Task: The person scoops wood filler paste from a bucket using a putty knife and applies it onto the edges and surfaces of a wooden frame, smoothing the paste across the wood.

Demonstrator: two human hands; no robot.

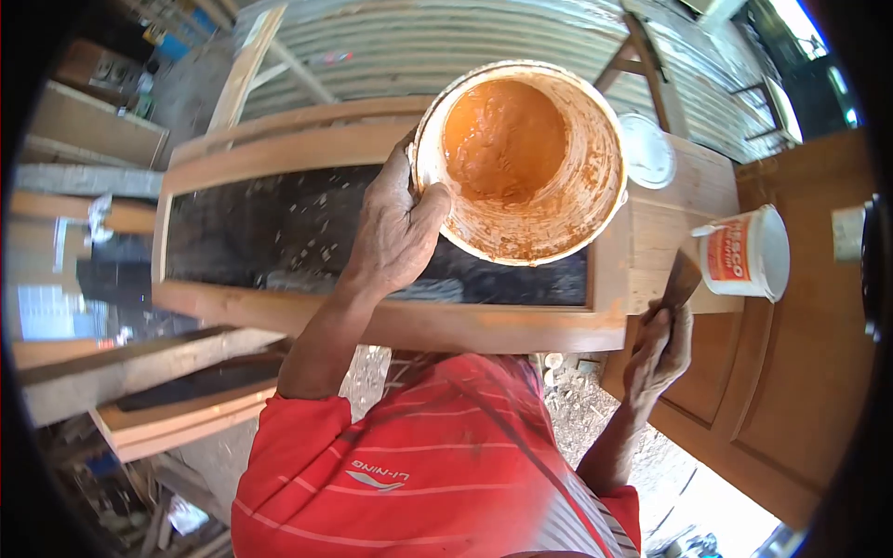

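Note:
My left hand (400,228) grips the rim and side of a white bucket (595,158), thumb over the edge. The bucket is tilted so its mouth faces me, and wet orange-brown putty (507,139) lies inside, with smears down the wall. In my right hand (659,353) is a putty knife (682,282), its wide dark blade pointing up and away from me. Below the bucket lies a wooden door frame (484,321) with a dark panel (288,232), which is flecked with pale specks. Part of the panel is hidden behind the bucket and my left arm.
A smaller white tub (749,253) with a red label is at the right, on a wooden board (665,223). A white lid (646,151) rests behind it. Wooden doors (800,344) stand on the right. Timber beams (139,372) jut in from the left, and corrugated sheeting (437,37) lies beyond.

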